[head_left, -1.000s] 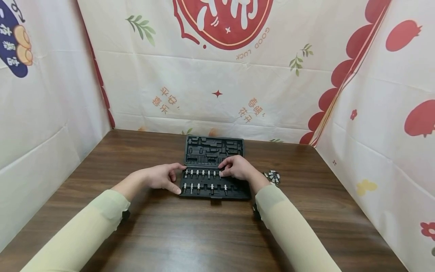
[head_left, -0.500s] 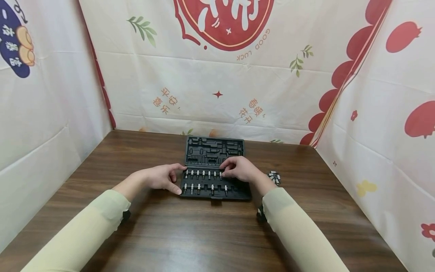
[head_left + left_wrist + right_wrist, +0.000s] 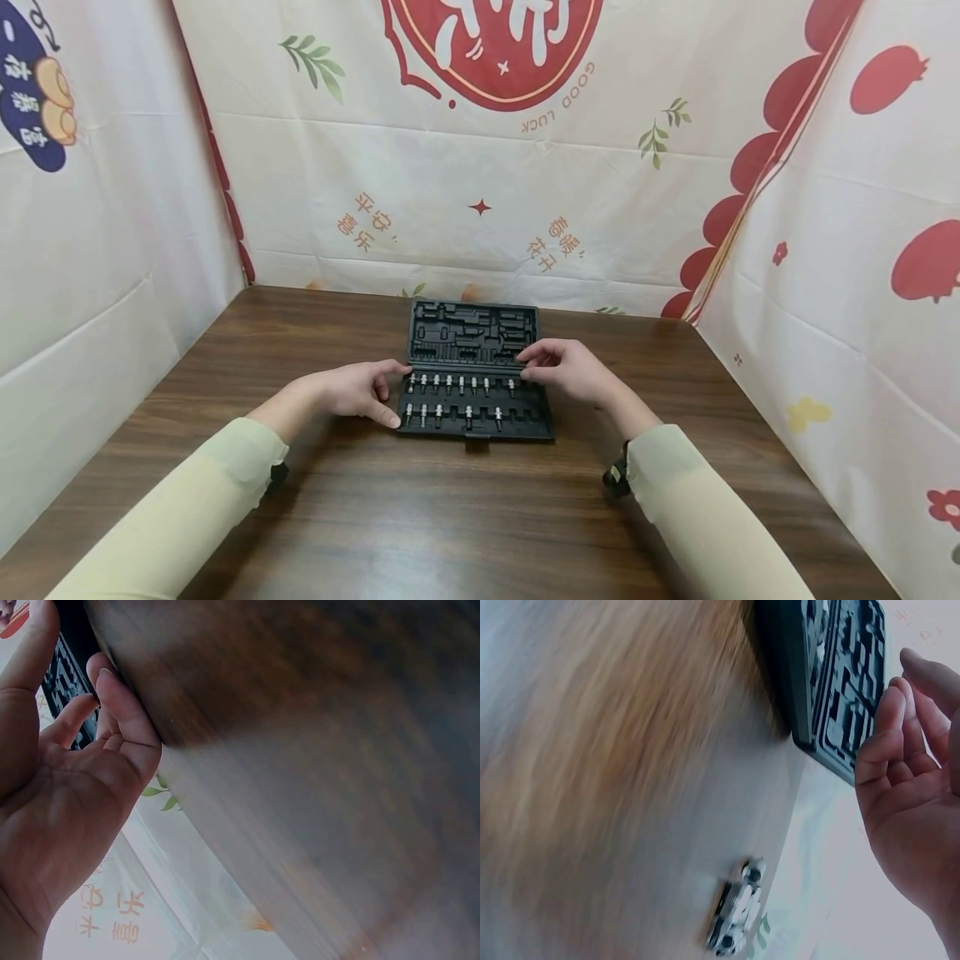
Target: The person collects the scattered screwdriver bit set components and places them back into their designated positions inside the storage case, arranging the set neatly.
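Note:
A black plastic case (image 3: 517,433) lies unfolded on the wooden table, its moulded lid (image 3: 450,335) toward the back. Two rows of small silver bit sockets with dark tips stand in its slots. My left hand (image 3: 352,390) rests at the case's left edge, forefinger at the hinge corner and thumb at the front corner. The right hand (image 3: 572,367) is over the case's right side by the hinge, fingers loosely bent, with nothing visible between them in the right wrist view. One bit socket (image 3: 512,387) sits in the back row just left of its fingertips.
Loose silver bit sockets (image 3: 737,907) lie in a small pile on the table to the right of the case, hidden behind the right arm in the head view. A printed cloth (image 3: 480,250) hangs behind the table (image 3: 420,517) and along both sides.
The right hand has drawn away to the right from the back row, uncovering a bit socket there and another further right. The left hand and case have stayed put.

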`<control>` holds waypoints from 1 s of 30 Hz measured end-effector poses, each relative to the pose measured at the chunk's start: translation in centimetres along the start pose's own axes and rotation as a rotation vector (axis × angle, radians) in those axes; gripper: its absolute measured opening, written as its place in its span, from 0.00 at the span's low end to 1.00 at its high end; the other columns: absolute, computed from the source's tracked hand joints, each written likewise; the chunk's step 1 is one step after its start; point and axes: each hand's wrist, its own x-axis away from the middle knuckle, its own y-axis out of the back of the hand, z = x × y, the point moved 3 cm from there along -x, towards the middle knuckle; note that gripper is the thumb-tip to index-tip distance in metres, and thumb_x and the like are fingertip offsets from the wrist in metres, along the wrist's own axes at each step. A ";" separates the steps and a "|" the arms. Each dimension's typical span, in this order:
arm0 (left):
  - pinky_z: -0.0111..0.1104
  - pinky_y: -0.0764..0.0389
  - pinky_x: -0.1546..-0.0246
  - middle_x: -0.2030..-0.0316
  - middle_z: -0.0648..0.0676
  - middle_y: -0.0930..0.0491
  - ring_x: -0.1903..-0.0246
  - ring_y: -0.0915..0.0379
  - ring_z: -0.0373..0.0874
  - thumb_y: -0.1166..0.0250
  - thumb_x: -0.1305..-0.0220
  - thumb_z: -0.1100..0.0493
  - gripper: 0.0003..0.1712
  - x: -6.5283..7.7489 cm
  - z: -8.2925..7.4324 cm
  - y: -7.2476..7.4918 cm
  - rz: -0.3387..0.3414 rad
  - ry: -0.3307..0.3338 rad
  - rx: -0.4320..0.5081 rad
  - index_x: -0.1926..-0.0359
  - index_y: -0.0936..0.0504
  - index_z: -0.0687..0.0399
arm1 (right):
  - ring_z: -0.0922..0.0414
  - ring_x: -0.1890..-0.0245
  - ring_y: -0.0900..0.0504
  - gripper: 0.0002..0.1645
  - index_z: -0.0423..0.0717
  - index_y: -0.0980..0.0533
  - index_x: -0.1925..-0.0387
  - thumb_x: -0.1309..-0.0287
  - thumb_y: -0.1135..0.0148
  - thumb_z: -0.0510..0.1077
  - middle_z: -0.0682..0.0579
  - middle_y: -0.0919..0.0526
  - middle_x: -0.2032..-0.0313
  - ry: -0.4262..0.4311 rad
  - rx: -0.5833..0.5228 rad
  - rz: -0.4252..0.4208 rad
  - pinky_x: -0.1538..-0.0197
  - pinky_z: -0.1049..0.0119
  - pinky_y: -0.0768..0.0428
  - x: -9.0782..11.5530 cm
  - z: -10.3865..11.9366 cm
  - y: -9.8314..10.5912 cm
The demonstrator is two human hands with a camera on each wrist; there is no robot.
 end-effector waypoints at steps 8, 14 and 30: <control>0.38 0.25 0.53 0.55 0.57 0.20 0.58 0.26 0.47 0.16 0.37 0.47 0.55 0.3 -0.1 0.1 -0.002 0.001 0.004 0.16 0.34 0.52 | 0.47 0.57 0.19 0.21 0.48 0.15 0.38 0.26 0.27 0.51 0.48 0.13 0.51 -0.010 -0.041 -0.028 0.60 0.56 0.18 1.7 -1.3 2.3; 0.38 0.24 0.53 0.55 0.57 0.20 0.57 0.26 0.47 0.16 0.37 0.48 0.55 0.3 -0.1 0.0 0.001 -0.002 0.005 0.16 0.35 0.53 | 0.42 0.57 0.19 0.19 0.51 0.14 0.41 0.27 0.26 0.54 0.46 0.12 0.52 -0.020 -0.046 -0.058 0.60 0.59 0.17 3.1 -2.8 4.3; 0.40 0.25 0.51 0.54 0.57 0.20 0.56 0.26 0.48 0.16 0.37 0.47 0.54 0.2 0.0 0.0 -0.006 0.011 0.001 0.17 0.34 0.51 | 0.50 0.56 0.18 0.26 0.42 0.18 0.34 0.25 0.29 0.50 0.38 0.14 0.49 -0.130 -0.023 -0.085 0.57 0.58 0.15 6.0 -8.7 8.4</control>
